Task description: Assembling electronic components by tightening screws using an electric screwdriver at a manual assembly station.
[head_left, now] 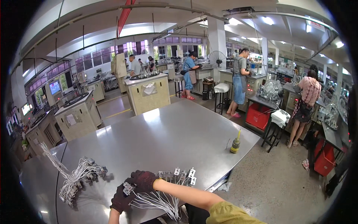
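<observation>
Both my hands wear dark knitted gloves and meet close together at the table's near edge. My left hand is closed around a small metal-and-black wired part. Over its far side curls my right hand, fingers bent and mostly hidden; what they grip cannot be made out. Under my right forearm, white wires fan out toward the near edge. Beyond that forearm lies a row of similar small metal parts. To the left, a bundle of wired parts rests on the metal table, its white leads pointing up and left.
A yellow-green bottle with a thin nozzle stands near the table's right corner. Past the table are a beige machine cabinet, stools and red bins. Several people work at benches farther back.
</observation>
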`<move>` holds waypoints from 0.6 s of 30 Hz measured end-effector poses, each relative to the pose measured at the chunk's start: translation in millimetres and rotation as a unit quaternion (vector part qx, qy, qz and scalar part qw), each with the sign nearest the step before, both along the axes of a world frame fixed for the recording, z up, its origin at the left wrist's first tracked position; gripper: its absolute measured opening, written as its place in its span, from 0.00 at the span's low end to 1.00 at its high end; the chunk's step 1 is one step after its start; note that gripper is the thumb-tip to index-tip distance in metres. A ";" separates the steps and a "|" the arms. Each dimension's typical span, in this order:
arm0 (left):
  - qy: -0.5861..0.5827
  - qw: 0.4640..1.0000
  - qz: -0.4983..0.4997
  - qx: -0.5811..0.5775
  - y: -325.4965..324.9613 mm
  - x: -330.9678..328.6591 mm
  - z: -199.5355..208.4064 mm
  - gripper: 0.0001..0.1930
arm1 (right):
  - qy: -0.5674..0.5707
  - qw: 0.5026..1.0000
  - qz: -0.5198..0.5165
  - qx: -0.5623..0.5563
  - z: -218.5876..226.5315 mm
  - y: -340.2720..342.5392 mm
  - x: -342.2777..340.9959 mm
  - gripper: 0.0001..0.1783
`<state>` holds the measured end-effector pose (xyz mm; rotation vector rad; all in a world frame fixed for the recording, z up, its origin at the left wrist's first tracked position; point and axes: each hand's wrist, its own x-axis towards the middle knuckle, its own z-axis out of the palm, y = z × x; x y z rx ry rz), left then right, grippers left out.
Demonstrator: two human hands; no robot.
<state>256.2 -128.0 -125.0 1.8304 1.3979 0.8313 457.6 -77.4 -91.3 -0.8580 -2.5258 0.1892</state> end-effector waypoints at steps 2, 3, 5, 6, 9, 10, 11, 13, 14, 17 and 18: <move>0.031 0.999 0.036 0.019 -4.2 7.6 1.6 0.36 | 0.016 1.000 0.020 0.015 -9.3 9.0 3.5 0.26; 0.084 0.984 0.033 0.154 1.1 -7.7 -22.1 0.32 | 0.017 0.999 0.026 0.016 -9.6 9.2 -0.2 0.26; 0.067 0.989 0.058 0.116 -0.8 -9.4 -26.7 0.31 | 0.060 0.998 0.027 0.003 -12.0 10.3 9.3 0.25; 0.052 0.992 0.084 0.079 -3.6 -7.5 -25.2 0.30 | 0.060 0.998 0.024 0.001 -11.7 10.6 13.5 0.25; 0.141 0.986 0.083 0.034 -1.8 1.1 -7.2 0.38 | 0.090 0.996 0.005 -0.008 -10.9 10.4 22.3 0.24; 0.231 0.968 0.096 -0.035 0.1 4.2 -0.4 0.40 | 0.096 0.995 0.010 -0.007 -11.1 10.3 20.8 0.24; 0.248 0.965 0.065 -0.044 7.1 4.2 -0.5 0.43 | 0.101 0.995 0.015 -0.006 -11.5 9.9 19.3 0.23; 0.256 0.965 0.052 -0.017 14.2 6.0 -3.3 0.42 | 0.108 0.994 0.023 -0.015 -13.8 11.1 16.6 0.23; 0.262 0.964 0.042 0.010 15.4 7.4 -3.9 0.42 | 0.118 0.993 0.024 -0.007 -15.4 10.8 15.5 0.23; 0.152 0.988 -0.001 0.034 15.4 11.2 -8.5 0.41 | 0.123 0.992 0.022 -0.007 -13.5 6.9 19.4 0.22; 0.096 0.994 -0.021 0.046 16.0 13.0 -9.2 0.41 | 0.118 0.993 0.021 -0.012 -12.2 5.8 21.3 0.22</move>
